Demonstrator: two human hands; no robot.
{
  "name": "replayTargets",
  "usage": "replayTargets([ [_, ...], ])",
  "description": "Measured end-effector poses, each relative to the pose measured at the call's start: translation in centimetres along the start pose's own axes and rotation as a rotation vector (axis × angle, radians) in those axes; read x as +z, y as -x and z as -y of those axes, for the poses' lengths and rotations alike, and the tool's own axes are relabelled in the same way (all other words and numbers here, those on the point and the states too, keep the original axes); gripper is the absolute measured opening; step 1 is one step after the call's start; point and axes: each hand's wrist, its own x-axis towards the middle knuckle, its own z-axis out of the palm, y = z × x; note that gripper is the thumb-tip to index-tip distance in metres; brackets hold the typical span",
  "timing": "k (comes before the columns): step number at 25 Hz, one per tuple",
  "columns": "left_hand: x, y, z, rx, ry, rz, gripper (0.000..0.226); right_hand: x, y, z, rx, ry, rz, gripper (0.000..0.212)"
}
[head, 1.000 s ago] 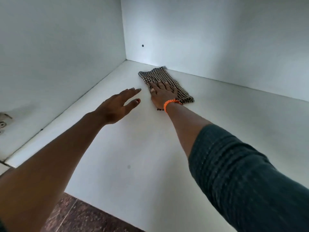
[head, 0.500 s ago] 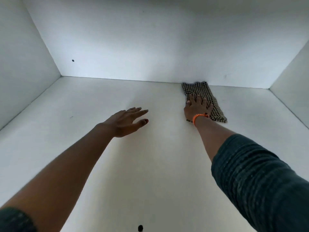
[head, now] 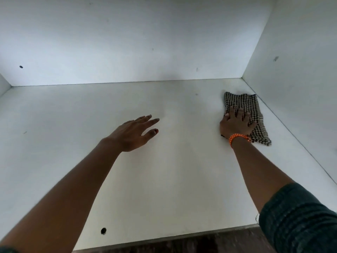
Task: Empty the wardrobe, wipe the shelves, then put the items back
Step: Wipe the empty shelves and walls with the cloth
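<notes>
Cloth (head: 244, 110) on shelf (head: 109, 106), seemingly beside right wall (head: 300, 88)

Both my arms reach forward, well apart. My left hand (head: 134, 133) is open and holds nothing: the fingers lie straight and close together, pointing up and to the right, with the thumb held apart below them, its nail painted red. The left forearm is bare and runs back toward the lower left. My right hand (head: 235, 125) stretches farther out to the right, palm down, its fingers spread and laid flat, pressing on the checked cloth (head: 244, 105) beneath them. An orange braided band (head: 238, 137) circles my right wrist. The right forearm is bare too, and a dark ribbed sleeve (head: 300, 220) covers the arm from about the elbow.
</notes>
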Motion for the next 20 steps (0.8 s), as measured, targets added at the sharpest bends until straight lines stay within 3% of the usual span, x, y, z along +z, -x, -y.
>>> replayTargets([
  [3,-0.3,2.4,2.4,-0.121,0.134,-0.06,0.057,0.7,3.5,3.4,0.084,0.019,0.005,0.056],
  [6,-0.8,7.4,5.3,-0.262,0.213,-0.13,0.057,2.4,8.8,11.7,-0.035,0.018,0.042,0.058],
  [10,-0.9,16.8,9.3,-0.476,0.242,-0.187,0.054,5.5,19.6,24.2,-0.347,-0.027,0.117,0.059],
  [13,-1.7,24.5,11.6,-0.654,0.287,-0.29,0.058,7.4,29.1,30.3,-0.772,-0.059,0.211,0.056],
  [17,-1.9,31.7,11.1,-0.826,0.243,-0.295,0.057,7.7,38.9,30.5,-1.432,0.072,0.378,0.052],
  [20,-1.2,31.7,9.3,-0.791,0.193,-0.231,0.057,7.5,38.7,27.7,-1.447,0.04,0.368,0.051],
])
